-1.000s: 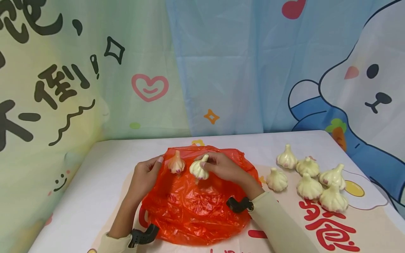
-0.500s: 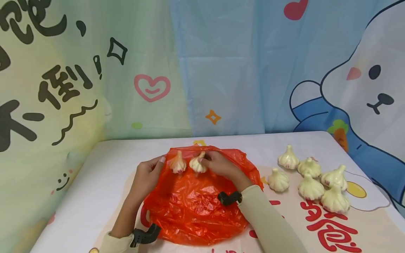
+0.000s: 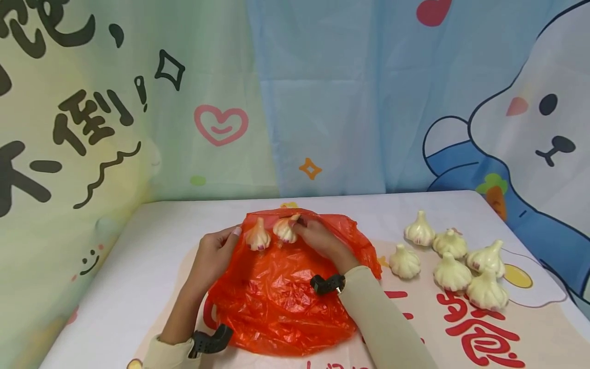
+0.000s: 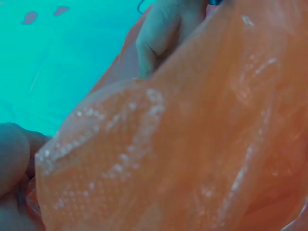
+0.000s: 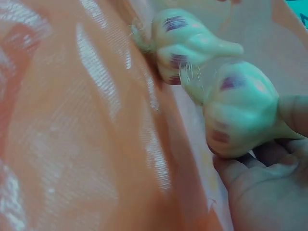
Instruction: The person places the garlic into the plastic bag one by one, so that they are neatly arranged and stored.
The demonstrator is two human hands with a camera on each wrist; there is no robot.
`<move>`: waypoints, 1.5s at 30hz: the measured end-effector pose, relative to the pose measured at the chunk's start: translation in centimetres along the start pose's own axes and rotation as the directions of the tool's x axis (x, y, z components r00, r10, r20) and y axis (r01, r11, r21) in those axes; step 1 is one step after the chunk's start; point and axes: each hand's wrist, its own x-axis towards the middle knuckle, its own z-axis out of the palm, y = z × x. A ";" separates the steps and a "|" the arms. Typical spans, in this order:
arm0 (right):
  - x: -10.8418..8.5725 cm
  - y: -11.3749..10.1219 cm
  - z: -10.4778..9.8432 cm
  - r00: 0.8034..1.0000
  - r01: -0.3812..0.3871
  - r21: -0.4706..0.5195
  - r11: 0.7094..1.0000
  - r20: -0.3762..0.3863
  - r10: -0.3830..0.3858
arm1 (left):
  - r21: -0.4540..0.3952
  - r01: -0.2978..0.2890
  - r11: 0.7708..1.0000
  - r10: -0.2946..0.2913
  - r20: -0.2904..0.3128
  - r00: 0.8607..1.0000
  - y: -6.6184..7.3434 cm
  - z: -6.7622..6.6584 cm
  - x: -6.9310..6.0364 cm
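Observation:
A thin, crumpled red plastic bag [image 3: 286, 302] lies in front of me with its mouth toward the far side. My left hand [image 3: 216, 259] pinches the left edge of that mouth, which also shows in the left wrist view beside the thumb. A pale garlic bulb [image 3: 284, 230] with purple patches is gripped by its stem end in my right hand [image 3: 320, 238], at the bag's mouth. Just left of it, almost touching, sits a second garlic bulb [image 3: 258, 237]. In the right wrist view, both the held bulb [image 5: 240, 110] and its neighbour [image 5: 187, 45] show roots pointing left.
Several garlic bulbs [image 3: 450, 271] are grouped on the right side of the table, over a beige printed mat [image 3: 544, 338]. White table surface [image 3: 166, 230] borders the bag on the left. A printed curtain [image 3: 322, 102] hangs behind the table.
My right hand has carried its garlic bulb up and slightly left, from over the bag's middle to its far mouth beside the other bulb. The left hand has stayed on the bag's edge.

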 end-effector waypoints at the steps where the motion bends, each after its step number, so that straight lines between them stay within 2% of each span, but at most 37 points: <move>1: 0.1 0.1 0.0 1.000 0.016 0.012 1.000 0.000 -0.016 | 0.000 0.000 1.000 0.000 0.002 1.000 0.0 0.0 0.0; 5: 0.6 0.5 0.3 0.996 0.092 0.066 0.994 -0.007 -0.091 | 0.005 -0.002 1.000 0.002 0.000 1.000 0.1 0.0 0.0; 8: 0.7 0.5 0.5 0.996 0.085 0.052 0.995 -0.019 -0.085 | 0.006 0.004 1.000 -0.004 -0.002 1.000 0.1 0.0 0.0; 13: 0.6 0.7 0.7 1.000 0.024 0.029 0.999 -0.018 -0.023 | 0.010 -0.002 1.000 0.002 -0.001 1.000 -0.2 0.0 0.1; 21: 0.5 1.6 1.1 0.997 0.055 0.034 0.998 0.044 -0.057 | 0.004 0.005 1.000 -0.005 -0.004 1.000 -0.3 -0.1 0.0; 25: 0.6 1.8 1.3 0.997 0.060 -0.006 0.998 0.038 -0.060 | 0.008 0.004 1.000 -0.004 -0.012 1.000 -0.3 -0.1 0.0; 31: 0.6 1.1 1.1 0.999 0.030 -0.173 0.984 -0.029 -0.035 | 0.017 -0.004 1.000 0.005 -0.015 1.000 -0.2 -0.1 0.1; 35: 0.7 0.7 1.1 0.999 0.025 -0.217 0.976 -0.018 -0.029 | 0.023 -0.011 1.000 0.012 -0.019 1.000 -0.3 -0.2 0.1; 43: 1.1 1.0 1.3 0.989 0.142 -0.233 0.962 -0.017 -0.150 | 0.017 -0.014 1.000 0.014 -0.018 1.000 -0.4 -0.2 0.1; 45: 1.1 1.1 1.4 0.987 0.151 -0.249 0.957 -0.015 -0.159 | 0.022 -0.015 1.000 0.015 -0.021 1.000 -0.4 -0.3 0.2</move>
